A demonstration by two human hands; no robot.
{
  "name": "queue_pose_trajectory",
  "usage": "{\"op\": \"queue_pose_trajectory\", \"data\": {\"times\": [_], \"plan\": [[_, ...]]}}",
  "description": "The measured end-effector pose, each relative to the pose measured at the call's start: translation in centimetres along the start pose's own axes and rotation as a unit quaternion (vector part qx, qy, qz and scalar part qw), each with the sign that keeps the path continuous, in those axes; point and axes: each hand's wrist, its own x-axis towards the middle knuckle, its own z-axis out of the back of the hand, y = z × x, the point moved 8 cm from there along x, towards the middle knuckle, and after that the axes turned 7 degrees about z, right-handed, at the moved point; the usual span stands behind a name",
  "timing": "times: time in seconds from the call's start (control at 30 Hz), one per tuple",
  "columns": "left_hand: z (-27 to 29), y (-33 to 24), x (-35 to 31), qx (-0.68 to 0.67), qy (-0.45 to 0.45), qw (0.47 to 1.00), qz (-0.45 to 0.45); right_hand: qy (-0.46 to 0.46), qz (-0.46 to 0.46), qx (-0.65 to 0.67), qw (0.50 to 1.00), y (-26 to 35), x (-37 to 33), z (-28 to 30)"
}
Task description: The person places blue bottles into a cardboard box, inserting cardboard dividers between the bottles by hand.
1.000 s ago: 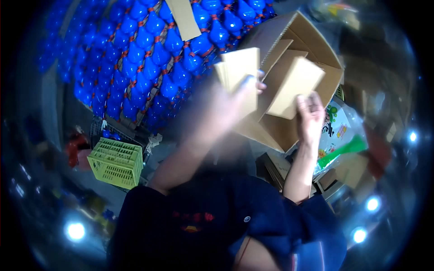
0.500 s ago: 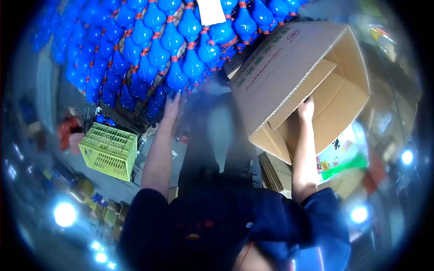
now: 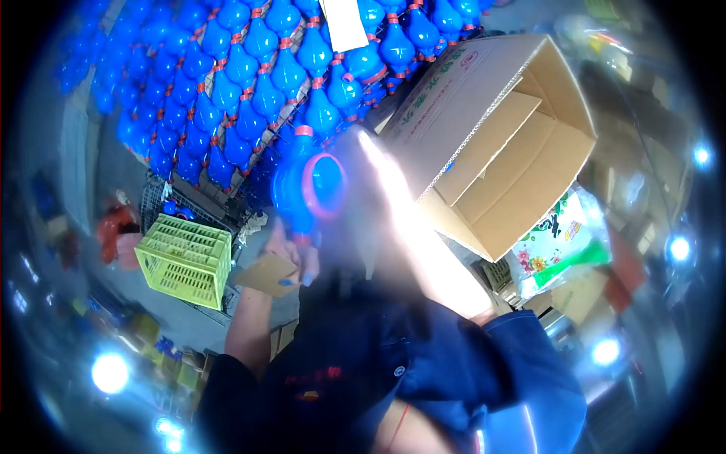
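A glossy blue gourd-shaped piece (image 3: 290, 185) with red ends and a pinkish ring stands in front of the stacked pieces. Its lower end meets the fingers of my left hand (image 3: 281, 246), which are closed about it. A small flat piece of brown cardboard (image 3: 265, 274) lies against that same hand; whether the fingers grip it too is unclear. My right hand (image 3: 352, 155) reaches up beside the blue piece, smeared by motion, its fingers unreadable. To the right, a large open cardboard box (image 3: 522, 178) lies tilted with its mouth facing right and an inner flap showing.
Many similar blue pieces (image 3: 242, 64) with red bands hang or stack in rows at the far left, a white paper (image 3: 344, 23) over them. A yellow-green plastic crate (image 3: 185, 261) stands at left. A printed plastic bag (image 3: 563, 242) lies below the box.
My right hand has come out of the box and swung left toward the blue pieces. My left hand has drawn back nearer me, now with a blue piece and the cardboard scrap at it.
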Motion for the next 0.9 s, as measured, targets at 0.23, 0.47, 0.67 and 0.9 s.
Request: {"op": "queue_pose_trajectory", "data": {"times": [0.23,0.47,0.67,0.9], "plan": [[-8.3,12.7,11.6,-0.211,-0.056,0.944,0.246,-0.110,-0.370,0.472,0.793,2.6,-2.7,-4.1],[-14.0,13.2,20.3,-0.054,-0.026,0.942,0.331,0.036,-0.322,0.702,0.635,1.4,-2.4,-5.0],[-13.3,12.9,17.3,-0.092,0.012,0.956,0.280,0.008,-0.323,0.645,0.693,3.0,-4.7,0.2],[-2.0,-2.7,3.4,-0.015,0.085,0.988,0.125,-0.232,-0.109,0.324,0.911,6.0,-2.6,20.8]]}}
